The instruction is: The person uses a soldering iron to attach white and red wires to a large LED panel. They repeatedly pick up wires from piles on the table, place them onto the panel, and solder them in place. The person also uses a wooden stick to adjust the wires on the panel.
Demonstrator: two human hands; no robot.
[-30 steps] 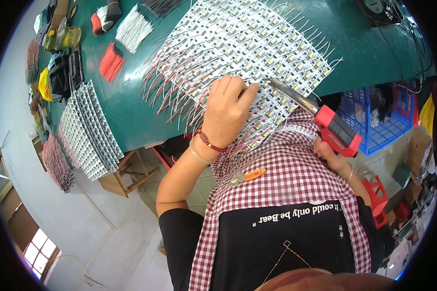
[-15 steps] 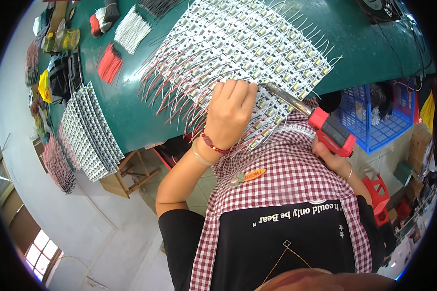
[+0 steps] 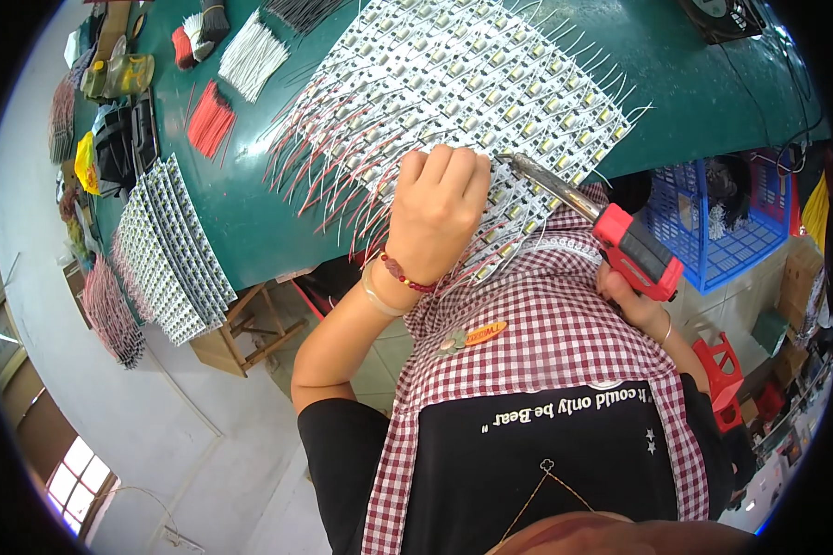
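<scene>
Boards (image 3: 491, 83), right hand (image 3: 626, 294) gripping soldering iron (image 3: 637, 252), left hand (image 3: 441, 202), hold unclear, basket (image 3: 707, 227) holding bundles (image 3: 730, 192)

Pale wall (image 3: 180, 416), paned window (image 3: 72, 478), red stool (image 3: 715, 377)

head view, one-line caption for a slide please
A person in a checked apron holds a red tool, its metal tip over wired white boards on a green table.
</scene>
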